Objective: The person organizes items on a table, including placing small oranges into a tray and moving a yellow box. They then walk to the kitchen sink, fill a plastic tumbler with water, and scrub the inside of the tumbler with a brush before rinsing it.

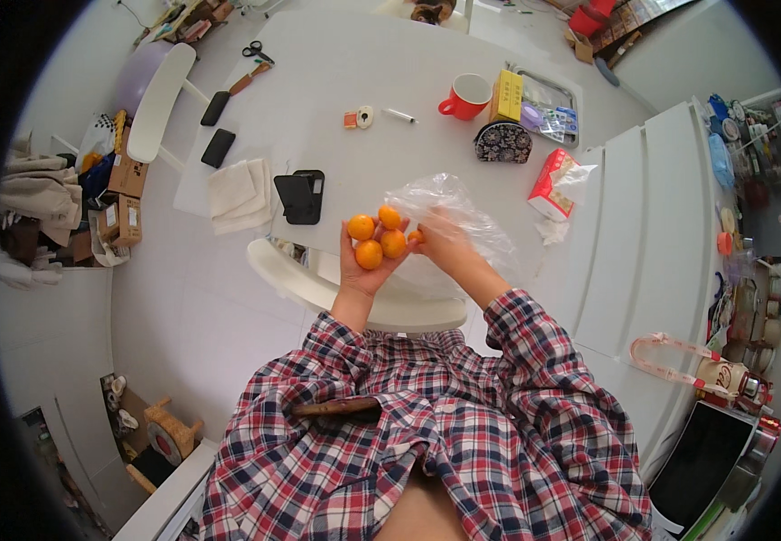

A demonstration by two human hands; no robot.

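Note:
My left hand [360,277] cups several small mandarins [369,254], bunched together over the palm and fingers. Close beside it, my right hand [449,248] pinches one more mandarin [416,236] at its fingertips. A clear, crinkled plastic bag [476,216] lies around and behind the right hand; whether the hand also grips it I cannot tell. Both hands are above the near edge of the white table [336,90]. Left of them on the table are a black stand [298,197] and a folded cream cloth [238,194].
A white chair [345,302] back curves below my hands. Farther off stand a red mug [468,96], a yellow box [506,95], a patterned pouch [502,142] and a metal tray [571,90]. A red tissue box [552,185] is at right; scissors [258,51] lie far left.

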